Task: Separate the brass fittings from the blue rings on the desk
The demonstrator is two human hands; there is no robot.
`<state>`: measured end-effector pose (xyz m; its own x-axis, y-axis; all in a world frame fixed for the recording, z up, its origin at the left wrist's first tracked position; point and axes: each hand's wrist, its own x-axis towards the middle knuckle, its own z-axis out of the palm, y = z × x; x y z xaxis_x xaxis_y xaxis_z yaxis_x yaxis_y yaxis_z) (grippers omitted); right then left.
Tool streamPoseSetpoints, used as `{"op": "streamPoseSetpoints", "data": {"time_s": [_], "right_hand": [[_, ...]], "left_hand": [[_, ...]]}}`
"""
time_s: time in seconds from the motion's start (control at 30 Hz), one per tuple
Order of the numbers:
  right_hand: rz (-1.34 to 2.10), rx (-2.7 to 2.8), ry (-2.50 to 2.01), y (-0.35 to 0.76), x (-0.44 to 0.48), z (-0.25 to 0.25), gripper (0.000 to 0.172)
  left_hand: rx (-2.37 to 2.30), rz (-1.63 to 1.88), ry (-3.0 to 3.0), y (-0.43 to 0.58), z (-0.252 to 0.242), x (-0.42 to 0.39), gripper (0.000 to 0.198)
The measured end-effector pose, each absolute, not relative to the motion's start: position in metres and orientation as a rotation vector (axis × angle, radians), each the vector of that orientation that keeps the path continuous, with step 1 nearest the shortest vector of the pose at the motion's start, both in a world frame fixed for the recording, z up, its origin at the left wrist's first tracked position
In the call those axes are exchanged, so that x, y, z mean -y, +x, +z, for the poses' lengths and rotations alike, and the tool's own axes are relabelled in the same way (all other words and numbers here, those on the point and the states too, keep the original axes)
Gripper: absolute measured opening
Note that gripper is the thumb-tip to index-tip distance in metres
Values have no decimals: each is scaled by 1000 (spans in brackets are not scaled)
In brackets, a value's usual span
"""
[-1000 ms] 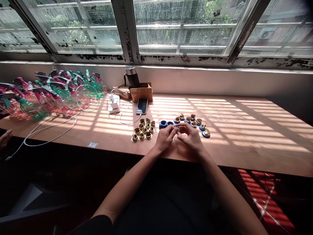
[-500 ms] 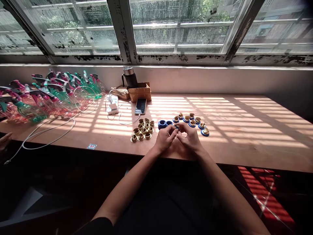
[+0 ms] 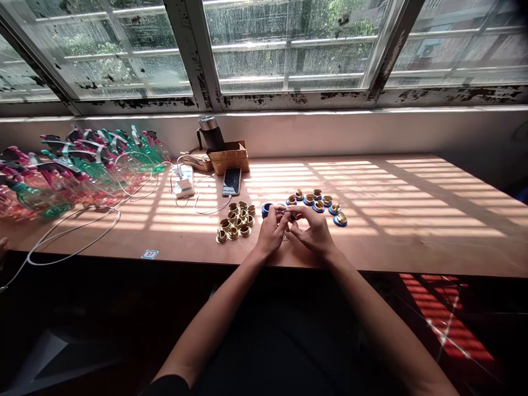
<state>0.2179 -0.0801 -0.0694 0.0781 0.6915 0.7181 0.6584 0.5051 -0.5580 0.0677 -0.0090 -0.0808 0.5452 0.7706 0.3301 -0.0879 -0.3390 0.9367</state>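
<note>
My left hand [image 3: 271, 232] and my right hand [image 3: 312, 230] meet above the table's front part, fingers pinched together. Between their fingertips is a small dark-blue piece [image 3: 293, 216], mostly covered, so its full shape cannot be made out. Just beyond my left fingers stand blue rings [image 3: 266, 209], partly hidden by the hand. To the left lies a cluster of loose gold-coloured metal fittings [image 3: 234, 233] with round flanges. On the right, beyond my right hand, several gold fittings seated on blue rings [image 3: 340, 219] are spread out. A thin shiny rim [image 3: 285, 237] shows on the table between my wrists.
Spray bottles [image 3: 61, 187] with pink, green and black heads crowd the left. A white cable [image 3: 74, 258] loops toward a power strip [image 3: 183, 183]. A phone [image 3: 231, 182], cardboard box [image 3: 229, 158] and dark flask [image 3: 212, 133] stand at the back. Another person's hand [image 3: 3, 244] shows at the left edge.
The view has shifted slightly, moving the tabletop things left in the picture. My hands stay together around the small piece, with my right fingers slightly re-angled.
</note>
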Motion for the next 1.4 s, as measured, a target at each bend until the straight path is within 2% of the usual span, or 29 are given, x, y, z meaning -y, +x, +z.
{"op": "streamPoseSetpoints", "data": {"time_s": [0.57,0.83,1.17,1.4], "right_hand": [[11,1593,-1215,220,79,-74,40],[145,1553,-1199,220,78,-71,46],[59,1602,-1255,219,80,-73,39],[66,1619,-1256,221,79,-74,44]], "left_hand": [[-559,968,1786,67,-83,9,37],[-527,1002,1782,66,-79,10,40],[-613,987,1766,66,-79,10,38],[-580,969,1780,66,-77,12,36]]}}
